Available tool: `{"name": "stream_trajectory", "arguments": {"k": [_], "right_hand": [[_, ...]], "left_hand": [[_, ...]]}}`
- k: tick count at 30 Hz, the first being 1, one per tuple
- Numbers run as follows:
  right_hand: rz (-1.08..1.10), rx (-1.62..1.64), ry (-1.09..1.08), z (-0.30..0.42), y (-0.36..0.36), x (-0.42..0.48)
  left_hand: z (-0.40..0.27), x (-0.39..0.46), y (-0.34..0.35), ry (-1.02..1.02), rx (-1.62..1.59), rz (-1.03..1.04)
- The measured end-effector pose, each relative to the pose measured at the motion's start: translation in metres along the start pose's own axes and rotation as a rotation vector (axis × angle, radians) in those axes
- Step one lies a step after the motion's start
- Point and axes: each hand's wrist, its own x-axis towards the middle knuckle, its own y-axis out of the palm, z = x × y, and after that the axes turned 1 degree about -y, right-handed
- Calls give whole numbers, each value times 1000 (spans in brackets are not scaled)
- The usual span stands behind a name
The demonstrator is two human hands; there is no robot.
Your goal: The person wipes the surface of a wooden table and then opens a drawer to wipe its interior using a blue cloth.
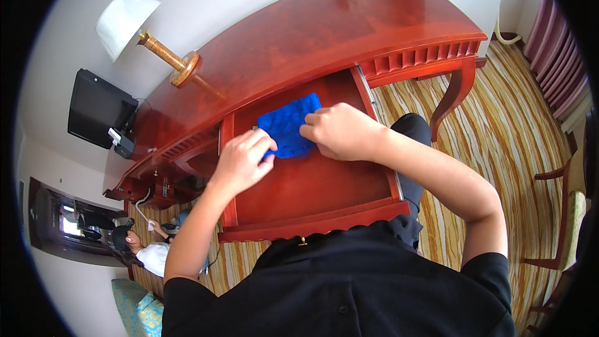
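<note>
A blue cloth is stretched between my two hands above the open drawer of a reddish wooden desk. My left hand pinches its lower left corner between thumb and fingers. At the right edge, my right hand grips the cloth with curled fingers. The drawer is pulled out towards my body, and its scalloped front with a small brass-coloured pull is close to my waist. Whether the cloth touches the drawer's bottom, I cannot tell.
A table lamp, a black flat screen and a small dark box stand along the desk's left part. Another person is low down at the left, holding a white item. Wooden chairs stand at the right on striped carpet.
</note>
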Motion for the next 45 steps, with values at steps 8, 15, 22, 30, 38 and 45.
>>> {"name": "stream_trajectory", "arguments": {"k": [8, 15, 22, 30, 38, 45], "right_hand": [[-222, 73, 194, -40, -63, 67], [-348, -6, 138, -43, -86, 76], [303, 189, -6, 2, -53, -13], [118, 477, 151, 37, -67, -58], [176, 565, 185, 95, -62, -73], [128, 626, 287, 99, -56, -80]], "left_hand": [[28, 49, -76, -34, 134, -187], [18, 61, -114, -88, 103, -225], [-31, 7, -33, 119, -9, 184], [-20, 17, -15, -18, -131, -1], [-13, 78, 50, 186, -46, 4], [-26, 73, 82, 186, -95, 221]]}}
